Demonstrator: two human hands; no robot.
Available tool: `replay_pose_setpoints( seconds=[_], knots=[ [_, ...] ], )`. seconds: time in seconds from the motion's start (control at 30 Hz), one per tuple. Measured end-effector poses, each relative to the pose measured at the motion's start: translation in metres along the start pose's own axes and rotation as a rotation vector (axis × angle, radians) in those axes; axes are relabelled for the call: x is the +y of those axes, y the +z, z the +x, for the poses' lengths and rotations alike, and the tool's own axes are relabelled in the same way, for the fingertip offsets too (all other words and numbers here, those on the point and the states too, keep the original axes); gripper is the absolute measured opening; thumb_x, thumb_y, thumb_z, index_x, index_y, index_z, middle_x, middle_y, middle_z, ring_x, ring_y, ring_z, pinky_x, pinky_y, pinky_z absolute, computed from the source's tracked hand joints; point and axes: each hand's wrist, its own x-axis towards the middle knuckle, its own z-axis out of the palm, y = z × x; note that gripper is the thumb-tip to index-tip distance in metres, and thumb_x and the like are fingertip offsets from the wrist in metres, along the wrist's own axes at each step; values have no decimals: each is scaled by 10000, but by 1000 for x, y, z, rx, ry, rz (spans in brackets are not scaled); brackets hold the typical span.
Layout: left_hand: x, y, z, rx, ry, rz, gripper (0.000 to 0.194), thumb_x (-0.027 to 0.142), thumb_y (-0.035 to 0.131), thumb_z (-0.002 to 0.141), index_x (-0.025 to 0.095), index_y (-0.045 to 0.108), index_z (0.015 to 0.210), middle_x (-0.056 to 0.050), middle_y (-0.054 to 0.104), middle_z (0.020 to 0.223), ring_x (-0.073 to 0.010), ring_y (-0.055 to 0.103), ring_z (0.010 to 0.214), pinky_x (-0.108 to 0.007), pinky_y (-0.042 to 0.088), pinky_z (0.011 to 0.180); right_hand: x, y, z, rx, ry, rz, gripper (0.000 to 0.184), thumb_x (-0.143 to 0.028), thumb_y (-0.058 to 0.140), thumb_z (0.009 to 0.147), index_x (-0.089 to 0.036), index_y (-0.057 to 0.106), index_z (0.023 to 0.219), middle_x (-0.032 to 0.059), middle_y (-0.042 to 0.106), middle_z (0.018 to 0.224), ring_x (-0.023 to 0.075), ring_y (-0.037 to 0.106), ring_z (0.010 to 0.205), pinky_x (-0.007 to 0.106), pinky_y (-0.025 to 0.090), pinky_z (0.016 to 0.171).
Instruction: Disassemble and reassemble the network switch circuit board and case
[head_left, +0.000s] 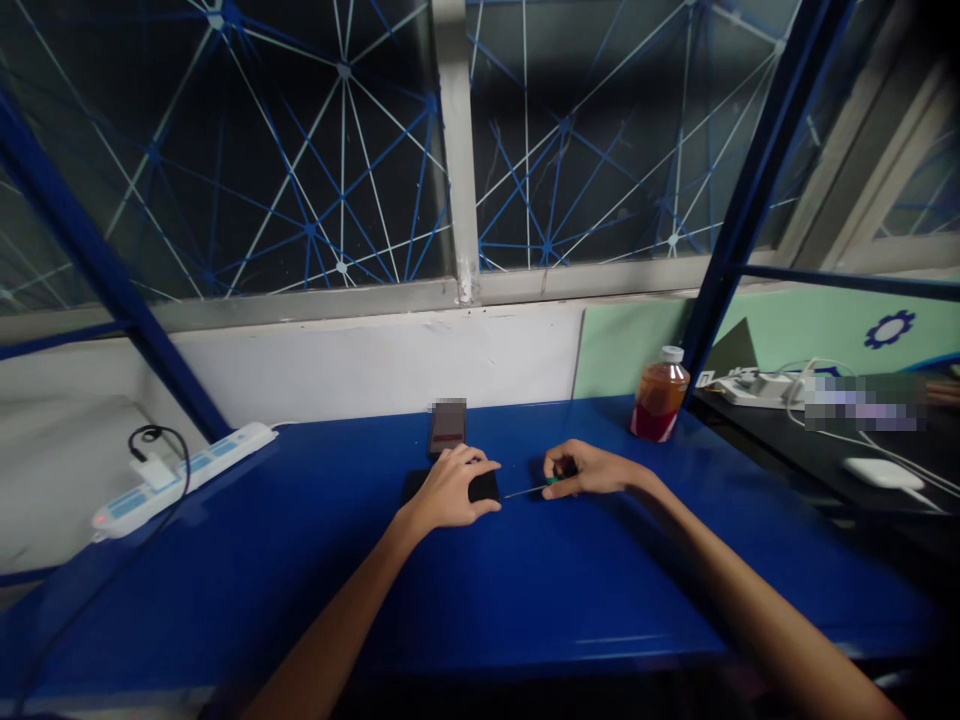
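Note:
A flat black rectangular object (484, 488) lies on the blue table. My left hand (448, 490) is over it, thumb along its near edge and forefinger along its far edge, holding it; the palm hides its middle. To the right, my right hand (581, 468) is closed around a screwdriver (525, 491) with a partly hidden dark and green handle. Its thin metal shaft points left, the tip close to the black object's right end. Whether the tip touches is too small to tell. Behind my left hand, a phone (448, 425) leans upright.
On the blue table (525, 600), a bottle of reddish-brown drink (660, 396) stands at the back right. A white power strip (187, 480) with a plugged-in black cable lies at the left. Blue posts rise at both sides. At right, a dark table holds a white charger (883, 473) and cables.

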Motion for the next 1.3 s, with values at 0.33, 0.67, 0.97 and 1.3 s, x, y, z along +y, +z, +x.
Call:
replay_pose_setpoints(
  seconds=[0.33,0.67,0.97,1.3],
  knots=[
    [-1,0,0,-11,3,7,542,513,643,772,283,540,1253,-78,562,1175,-276,495,1087,-457,384,921,-1,-3,-5,5,17,-157,416,-552,652,735,-138,653,692,-39,469,558,76,355,511,221,278,489],
    [-1,3,0,-14,7,14,534,523,620,782,270,550,1247,-87,552,1178,-280,490,1090,-452,396,925,-6,3,-4,9,51,-122,452,-538,726,657,-153,587,849,-30,542,587,92,464,490,209,327,462],
    [2,0,0,-36,9,21,533,526,594,802,274,533,1268,-83,543,1200,-282,476,1123,-452,379,956,-6,0,-4,-49,54,-240,491,-609,584,759,-133,629,648,-25,490,531,78,375,480,227,269,463],
    [5,0,1,-47,12,26,530,530,586,808,274,530,1269,-83,537,1205,-284,475,1125,-450,382,950,-5,6,-3,-53,155,-111,472,-614,683,656,-156,571,664,-35,493,495,75,394,400,212,291,393]
  ],
)
